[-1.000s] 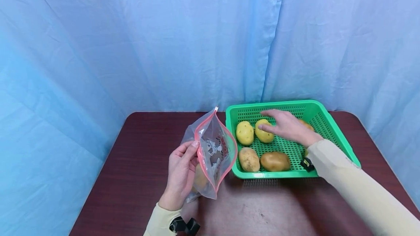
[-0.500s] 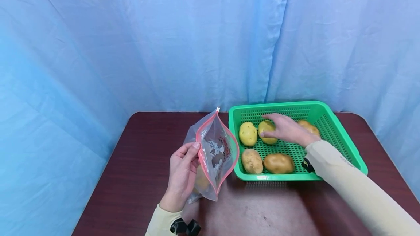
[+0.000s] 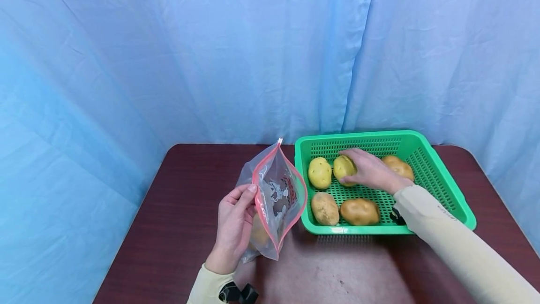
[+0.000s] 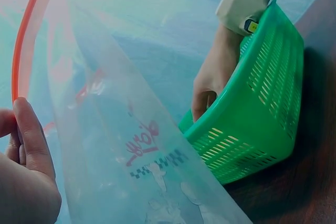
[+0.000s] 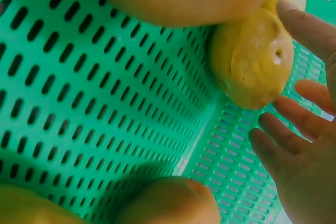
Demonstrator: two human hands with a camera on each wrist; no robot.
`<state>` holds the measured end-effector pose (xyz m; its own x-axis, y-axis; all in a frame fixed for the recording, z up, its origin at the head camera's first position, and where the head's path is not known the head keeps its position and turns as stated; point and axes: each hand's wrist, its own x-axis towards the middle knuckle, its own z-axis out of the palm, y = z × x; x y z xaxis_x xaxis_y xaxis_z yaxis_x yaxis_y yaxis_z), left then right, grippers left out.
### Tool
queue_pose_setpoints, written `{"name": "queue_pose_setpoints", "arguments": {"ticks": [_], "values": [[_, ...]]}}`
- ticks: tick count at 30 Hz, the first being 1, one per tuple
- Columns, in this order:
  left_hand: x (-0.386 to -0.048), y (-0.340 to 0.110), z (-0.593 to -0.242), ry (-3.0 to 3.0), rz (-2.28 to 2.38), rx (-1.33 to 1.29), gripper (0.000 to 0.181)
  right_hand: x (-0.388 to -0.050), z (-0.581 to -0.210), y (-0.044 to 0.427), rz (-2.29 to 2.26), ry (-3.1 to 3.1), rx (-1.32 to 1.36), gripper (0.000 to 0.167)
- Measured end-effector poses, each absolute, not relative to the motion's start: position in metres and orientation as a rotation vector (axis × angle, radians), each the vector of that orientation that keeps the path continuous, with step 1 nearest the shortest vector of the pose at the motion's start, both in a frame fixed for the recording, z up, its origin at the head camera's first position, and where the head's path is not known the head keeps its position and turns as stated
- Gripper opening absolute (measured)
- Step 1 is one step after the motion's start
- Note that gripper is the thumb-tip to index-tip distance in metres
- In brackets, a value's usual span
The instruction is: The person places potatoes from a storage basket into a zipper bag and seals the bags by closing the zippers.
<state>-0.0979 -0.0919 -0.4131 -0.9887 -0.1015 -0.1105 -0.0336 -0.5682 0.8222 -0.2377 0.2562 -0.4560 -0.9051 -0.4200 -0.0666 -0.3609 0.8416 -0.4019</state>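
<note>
My left hand (image 3: 233, 229) pinches the pink-edged rim of a clear zip bag (image 3: 276, 196) between thumb and fingers. The bag's mouth gapes toward the basket, and a blurred tan, rounded thing shows through its lower side. Inside the green basket (image 3: 438, 179), my right hand (image 3: 373, 169) reaches round a yellow potato (image 3: 344, 168). Its thumb touches one side of this potato and its fingertips the other, as the right wrist view shows at the potato (image 5: 252, 61). In the left wrist view the basket's wall hides the potato.
Beside the held potato lies another yellow potato (image 3: 319, 173). A pale tan potato (image 3: 325, 209) and a brown potato (image 3: 360, 211) lie along the basket's near side. Another brown potato (image 3: 397, 167) is behind the right wrist. A blue curtain (image 3: 253, 60) hangs behind the dark table (image 3: 185, 191).
My right hand has come down onto the yellow potato, and its thumb and fingers have closed in on it. The left hand still holds the bag in about the same place.
</note>
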Motion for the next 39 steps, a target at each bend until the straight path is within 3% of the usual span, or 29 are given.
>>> {"name": "queue_pose_setpoints", "arguments": {"ticks": [18,39], "values": [[-0.097,-0.096,-0.414,-1.444,-2.727,0.237,0.016,-0.237,-0.444,0.272,-0.767,2.729,-0.517,0.085],[-0.094,-0.097,-0.417,-1.446,-2.722,0.249,0.012,-0.243,-0.462,0.267,-0.784,2.726,-0.498,0.087]]}}
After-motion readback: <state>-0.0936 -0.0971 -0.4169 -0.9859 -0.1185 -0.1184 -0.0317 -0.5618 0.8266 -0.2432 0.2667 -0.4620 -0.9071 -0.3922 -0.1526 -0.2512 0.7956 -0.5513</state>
